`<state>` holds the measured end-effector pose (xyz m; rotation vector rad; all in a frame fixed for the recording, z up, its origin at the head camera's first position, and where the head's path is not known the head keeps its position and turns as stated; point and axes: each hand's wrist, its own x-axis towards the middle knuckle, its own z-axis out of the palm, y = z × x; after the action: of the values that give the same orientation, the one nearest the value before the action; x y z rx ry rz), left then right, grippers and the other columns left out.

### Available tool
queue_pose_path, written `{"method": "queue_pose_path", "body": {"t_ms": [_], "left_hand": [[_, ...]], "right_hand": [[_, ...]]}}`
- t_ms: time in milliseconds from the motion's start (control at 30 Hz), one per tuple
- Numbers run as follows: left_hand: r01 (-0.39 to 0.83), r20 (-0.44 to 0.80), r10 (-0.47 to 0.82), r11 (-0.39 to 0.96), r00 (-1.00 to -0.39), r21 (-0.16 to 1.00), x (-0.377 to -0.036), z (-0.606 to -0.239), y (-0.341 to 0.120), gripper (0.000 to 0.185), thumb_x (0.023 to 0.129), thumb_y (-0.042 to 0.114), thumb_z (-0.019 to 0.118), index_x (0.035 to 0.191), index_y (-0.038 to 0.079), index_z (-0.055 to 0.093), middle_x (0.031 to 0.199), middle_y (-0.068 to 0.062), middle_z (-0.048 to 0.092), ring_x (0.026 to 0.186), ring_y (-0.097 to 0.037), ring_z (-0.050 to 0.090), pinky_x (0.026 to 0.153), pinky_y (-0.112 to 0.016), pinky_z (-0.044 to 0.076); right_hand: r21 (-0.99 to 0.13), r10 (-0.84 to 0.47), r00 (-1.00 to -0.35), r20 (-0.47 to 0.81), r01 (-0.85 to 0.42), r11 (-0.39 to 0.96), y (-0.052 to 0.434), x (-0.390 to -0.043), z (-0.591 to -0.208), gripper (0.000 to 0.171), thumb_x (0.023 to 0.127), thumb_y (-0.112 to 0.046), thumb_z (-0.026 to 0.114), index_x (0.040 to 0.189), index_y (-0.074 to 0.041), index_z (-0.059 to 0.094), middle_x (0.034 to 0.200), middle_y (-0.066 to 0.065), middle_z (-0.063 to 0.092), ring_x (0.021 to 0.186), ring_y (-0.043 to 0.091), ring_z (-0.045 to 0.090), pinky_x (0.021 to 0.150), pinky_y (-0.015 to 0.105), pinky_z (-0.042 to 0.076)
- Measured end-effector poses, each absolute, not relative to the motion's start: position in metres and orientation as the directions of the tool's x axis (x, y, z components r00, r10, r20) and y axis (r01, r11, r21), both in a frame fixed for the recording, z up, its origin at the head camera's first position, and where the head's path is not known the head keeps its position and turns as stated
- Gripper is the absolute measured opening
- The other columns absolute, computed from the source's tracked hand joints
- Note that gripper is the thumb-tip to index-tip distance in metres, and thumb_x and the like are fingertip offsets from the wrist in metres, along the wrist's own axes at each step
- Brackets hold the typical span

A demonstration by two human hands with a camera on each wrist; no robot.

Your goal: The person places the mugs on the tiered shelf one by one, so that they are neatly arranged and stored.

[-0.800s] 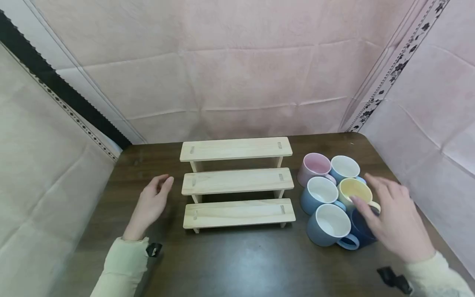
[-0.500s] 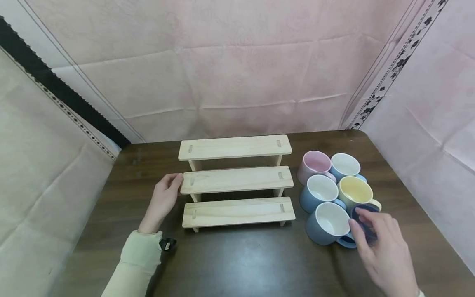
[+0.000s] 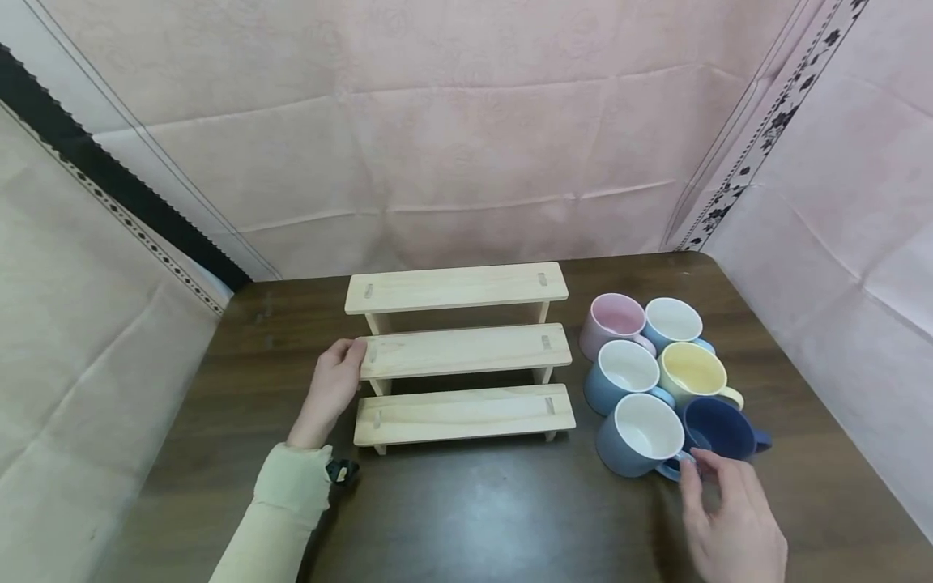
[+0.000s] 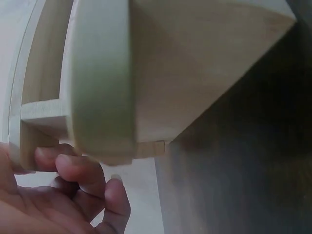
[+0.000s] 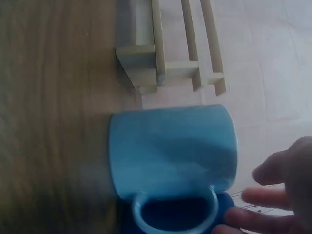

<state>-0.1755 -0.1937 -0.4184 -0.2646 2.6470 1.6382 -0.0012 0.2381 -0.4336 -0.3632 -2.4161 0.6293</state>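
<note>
A three-tier wooden display shelf (image 3: 466,352) stands on the table. My left hand (image 3: 331,389) pinches the left end of its middle board, thumb on top; in the left wrist view, the curled fingers (image 4: 85,175) sit by the board's underside. To the right, a grey-blue mug (image 3: 627,449) with a white inside stands at the front of a mug cluster. My right hand (image 3: 739,518) hovers at its handle, thumb and fingers loosely bent and holding nothing. In the right wrist view, those fingers (image 5: 265,197) are apart from the handle (image 5: 139,214). A navy mug (image 3: 743,437) stands just beyond.
Behind are a yellow mug (image 3: 692,372), another blue mug (image 3: 605,393), a pink mug (image 3: 598,332) and a light blue mug (image 3: 656,328), packed close. Pale cloth (image 3: 466,146) hangs behind the dark table (image 3: 474,518) and at both sides.
My left hand has moved right from beside the shelf and taken hold of the middle board's end. My right hand has drawn down from over the yellow mug toward the front mug's handle.
</note>
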Motion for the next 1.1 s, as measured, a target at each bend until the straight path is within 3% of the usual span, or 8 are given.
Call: {"method": "queue_pose_path", "body": {"t_ms": [33,167,433,700,933,1100], "left_hand": [[-0.158,-0.109,-0.135,0.431,-0.985,0.889,-0.177,-0.419,-0.193,0.052,0.104,0.045,0.037,0.121,-0.001,0.055,0.09,-0.013,0.054,0.075,-0.026,0.052,0.067,-0.032,0.044],[-0.182,-0.131,-0.15,0.411,-0.98,0.893,-0.179,-0.42,-0.19,0.054,0.103,0.048,0.035,0.12,0.001,0.054,0.091,-0.013,0.053,0.078,-0.026,0.051,0.068,-0.032,0.043],[-0.202,-0.158,-0.137,0.42,-0.978,0.885,-0.179,-0.42,-0.188,0.052,0.105,0.045,0.032,0.122,-0.001,0.05,0.087,-0.011,0.05,0.076,-0.027,0.05,0.068,-0.032,0.042],[-0.183,-0.148,-0.115,0.409,-0.982,0.894,-0.182,-0.419,-0.186,0.053,0.105,0.045,0.032,0.12,-0.003,0.048,0.082,-0.009,0.048,0.07,-0.023,0.048,0.064,-0.031,0.041],[-0.169,-0.136,-0.108,0.434,-0.985,0.885,-0.183,-0.419,-0.185,0.056,0.104,0.048,0.031,0.12,-0.004,0.048,0.086,-0.01,0.049,0.07,-0.021,0.048,0.065,-0.031,0.04],[-0.164,-0.131,-0.105,0.441,-0.986,0.882,-0.181,-0.419,-0.186,0.054,0.105,0.045,0.03,0.121,-0.004,0.047,0.087,-0.012,0.048,0.074,-0.023,0.047,0.067,-0.033,0.04]], "right_hand": [[-0.518,0.403,-0.785,0.471,0.124,0.846,0.238,-0.001,-0.435,0.022,0.088,-0.016,0.071,0.106,-0.005,0.066,0.101,0.011,0.061,0.093,0.029,0.058,0.071,0.048,0.044],[-0.532,0.42,-0.802,0.424,0.155,0.833,0.235,0.0,-0.437,0.023,0.088,-0.018,0.07,0.107,-0.006,0.066,0.105,0.012,0.059,0.1,0.033,0.055,0.072,0.059,0.044],[-0.552,0.425,-0.79,0.441,0.135,0.823,0.23,-0.001,-0.444,0.027,0.087,-0.014,0.071,0.111,-0.003,0.065,0.109,0.017,0.053,0.102,0.038,0.054,0.071,0.059,0.041],[-0.533,0.398,-0.824,0.403,0.142,0.834,0.23,0.0,-0.444,0.036,0.085,-0.011,0.073,0.116,0.004,0.062,0.11,0.021,0.046,0.102,0.039,0.049,0.075,0.055,0.042],[-0.547,0.414,-0.844,0.341,0.18,0.818,0.229,0.001,-0.445,0.033,0.087,-0.014,0.073,0.112,0.005,0.062,0.105,0.018,0.044,0.096,0.035,0.046,0.073,0.049,0.039],[-0.579,0.394,-0.872,0.292,0.166,0.798,0.231,0.003,-0.447,0.027,0.087,-0.012,0.074,0.105,0.001,0.058,0.099,0.013,0.05,0.087,0.028,0.056,0.071,0.021,0.043]]}}
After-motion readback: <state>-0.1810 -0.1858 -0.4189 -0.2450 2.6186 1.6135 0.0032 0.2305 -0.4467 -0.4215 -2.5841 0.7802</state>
